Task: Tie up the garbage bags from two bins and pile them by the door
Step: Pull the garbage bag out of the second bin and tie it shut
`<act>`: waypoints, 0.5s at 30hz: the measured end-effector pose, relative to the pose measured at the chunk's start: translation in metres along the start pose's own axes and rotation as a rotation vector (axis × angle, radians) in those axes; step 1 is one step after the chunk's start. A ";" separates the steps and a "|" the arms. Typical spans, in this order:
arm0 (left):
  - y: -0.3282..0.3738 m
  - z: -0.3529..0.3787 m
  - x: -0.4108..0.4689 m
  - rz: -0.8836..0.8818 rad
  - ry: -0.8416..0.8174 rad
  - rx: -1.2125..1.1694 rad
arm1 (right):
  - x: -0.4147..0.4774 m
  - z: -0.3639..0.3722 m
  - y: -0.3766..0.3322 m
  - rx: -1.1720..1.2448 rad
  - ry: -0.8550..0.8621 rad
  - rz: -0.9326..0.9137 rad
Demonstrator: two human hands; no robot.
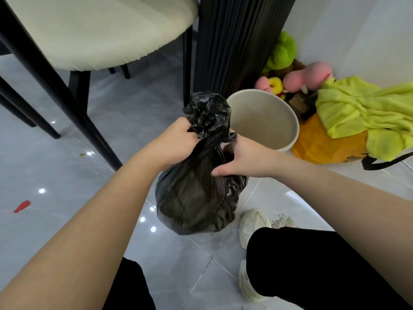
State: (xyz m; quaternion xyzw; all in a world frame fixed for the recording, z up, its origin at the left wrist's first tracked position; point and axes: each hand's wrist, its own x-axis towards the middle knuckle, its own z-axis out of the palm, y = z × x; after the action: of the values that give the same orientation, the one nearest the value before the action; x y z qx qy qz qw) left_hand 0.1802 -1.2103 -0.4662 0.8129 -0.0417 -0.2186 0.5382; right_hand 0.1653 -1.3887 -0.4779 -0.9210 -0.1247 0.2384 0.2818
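Observation:
A full black garbage bag (196, 198) stands on the grey tiled floor in the middle of the view. Its top is gathered into a bunched neck with a crumpled tuft above. My left hand (176, 142) grips the neck from the left, fingers curled into the plastic. My right hand (240, 157) holds the bag just below the neck on the right, thumb and fingers wrapped round the twisted plastic. Right behind the bag stands a beige round bin (290, 121) with no liner in it.
A cream-seated chair (93, 34) with black legs stands at the left, a black ribbed table column (237, 41) behind the bin. Plush toys (290, 72), an orange bag (319, 146) and a yellow-green cloth (366, 113) fill the right corner. A red scrap (22, 206) lies at left. My shoes (252, 222) are beside the bag.

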 end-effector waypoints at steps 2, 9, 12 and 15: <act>0.000 0.002 0.000 -0.017 0.016 0.054 | 0.000 0.002 0.002 -0.070 -0.067 0.012; 0.002 -0.003 -0.004 0.153 -0.041 -0.148 | -0.002 0.004 0.001 -0.089 -0.013 -0.116; 0.006 -0.005 -0.004 0.149 -0.054 -0.191 | 0.001 0.002 0.000 -0.033 0.077 -0.109; 0.006 -0.005 0.000 0.196 -0.057 -0.207 | 0.002 -0.001 -0.001 0.050 0.025 -0.071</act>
State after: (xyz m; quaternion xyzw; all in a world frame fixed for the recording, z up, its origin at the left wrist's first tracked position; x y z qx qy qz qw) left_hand 0.1832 -1.2085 -0.4597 0.7385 -0.1131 -0.1911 0.6366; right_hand 0.1679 -1.3878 -0.4771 -0.9114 -0.1479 0.2199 0.3148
